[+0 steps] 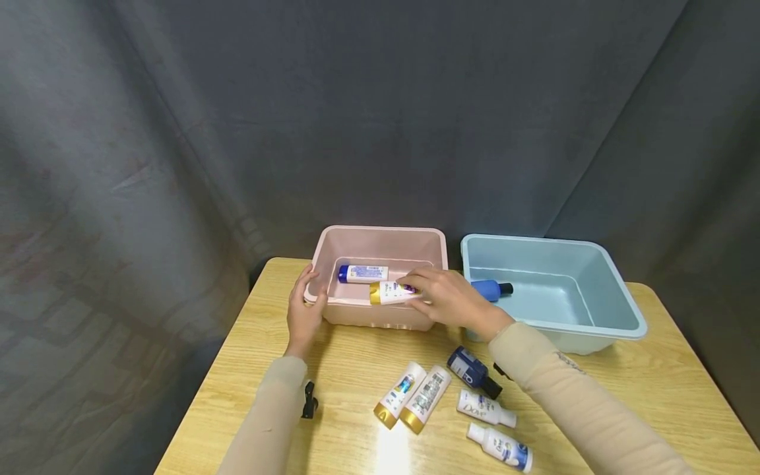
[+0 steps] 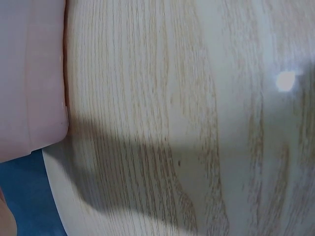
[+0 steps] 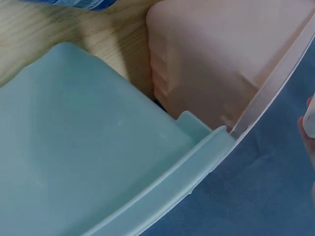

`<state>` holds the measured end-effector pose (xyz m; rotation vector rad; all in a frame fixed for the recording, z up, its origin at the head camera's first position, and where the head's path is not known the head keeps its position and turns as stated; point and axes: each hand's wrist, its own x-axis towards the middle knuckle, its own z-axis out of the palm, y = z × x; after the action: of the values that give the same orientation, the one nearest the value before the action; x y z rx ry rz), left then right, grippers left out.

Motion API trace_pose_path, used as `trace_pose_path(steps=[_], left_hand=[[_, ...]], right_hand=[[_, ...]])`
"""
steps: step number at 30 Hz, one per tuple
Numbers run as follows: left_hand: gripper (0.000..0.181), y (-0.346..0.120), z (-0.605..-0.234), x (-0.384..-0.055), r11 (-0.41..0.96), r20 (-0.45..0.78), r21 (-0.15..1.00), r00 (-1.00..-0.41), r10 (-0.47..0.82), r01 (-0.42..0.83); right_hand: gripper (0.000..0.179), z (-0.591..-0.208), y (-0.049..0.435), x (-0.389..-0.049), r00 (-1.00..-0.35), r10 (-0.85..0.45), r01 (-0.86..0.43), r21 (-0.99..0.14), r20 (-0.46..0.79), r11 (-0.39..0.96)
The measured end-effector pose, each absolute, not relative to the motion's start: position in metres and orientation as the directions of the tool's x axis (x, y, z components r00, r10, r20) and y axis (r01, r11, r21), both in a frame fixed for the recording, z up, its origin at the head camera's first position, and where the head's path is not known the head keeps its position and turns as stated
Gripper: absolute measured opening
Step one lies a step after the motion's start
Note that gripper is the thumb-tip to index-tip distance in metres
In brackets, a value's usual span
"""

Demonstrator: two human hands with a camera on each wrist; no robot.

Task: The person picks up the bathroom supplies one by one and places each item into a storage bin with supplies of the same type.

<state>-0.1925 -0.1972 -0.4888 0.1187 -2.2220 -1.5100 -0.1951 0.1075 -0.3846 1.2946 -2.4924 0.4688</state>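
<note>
In the head view my left hand holds the front left corner of a pink plastic bin, fingers along the side and thumb at the front. My right hand grips a white tube with a gold cap over the bin's front part, the cap pointing left. Behind it, a white tube with a blue cap lies on the bin floor. At the right edge of the right wrist view, fingers and a pale end of the held tube show.
Right of the pink bin stands a light blue bin with a blue bottle inside. Two gold-capped tubes, a dark blue bottle and two white Dove bottles lie on the wooden table. A dark curtain hangs behind.
</note>
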Motion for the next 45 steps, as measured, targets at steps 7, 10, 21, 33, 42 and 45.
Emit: trace_pose_path(steps=[7,10,21,33,42,45], left_hand=[[0.034,-0.198,-0.492,-0.193,0.407,0.333,0.893,-0.888,-0.316,0.19],[0.034,-0.197,-0.492,-0.194,0.405,0.336,0.893,-0.889,-0.312,0.196],[0.034,-0.192,-0.493,-0.194,0.392,0.319,0.901,-0.896,-0.31,0.185],[0.034,-0.188,-0.493,-0.195,0.387,0.307,0.905,-0.9,-0.31,0.176],[0.035,-0.196,-0.491,-0.196,0.414,0.314,0.896,-0.89,-0.331,0.162],[0.035,-0.198,-0.491,-0.194,0.417,0.31,0.895,-0.893,-0.327,0.158]], right_hand=[[0.042,-0.387,0.111,-0.204,-0.639,-0.687,-0.768,-0.24,0.346,0.594],[0.042,-0.389,0.112,-0.207,-0.665,-0.666,-0.746,-0.266,0.338,0.61],[0.041,-0.402,0.114,-0.213,-0.743,-0.603,-0.669,-0.321,0.291,0.67],[0.042,-0.414,0.114,-0.225,-0.814,-0.534,-0.58,-0.373,0.229,0.724],[0.042,-0.419,0.101,-0.236,-0.824,-0.525,-0.564,-0.394,0.214,0.725],[0.041,-0.422,0.098,-0.238,-0.829,-0.521,-0.557,-0.388,0.203,0.734]])
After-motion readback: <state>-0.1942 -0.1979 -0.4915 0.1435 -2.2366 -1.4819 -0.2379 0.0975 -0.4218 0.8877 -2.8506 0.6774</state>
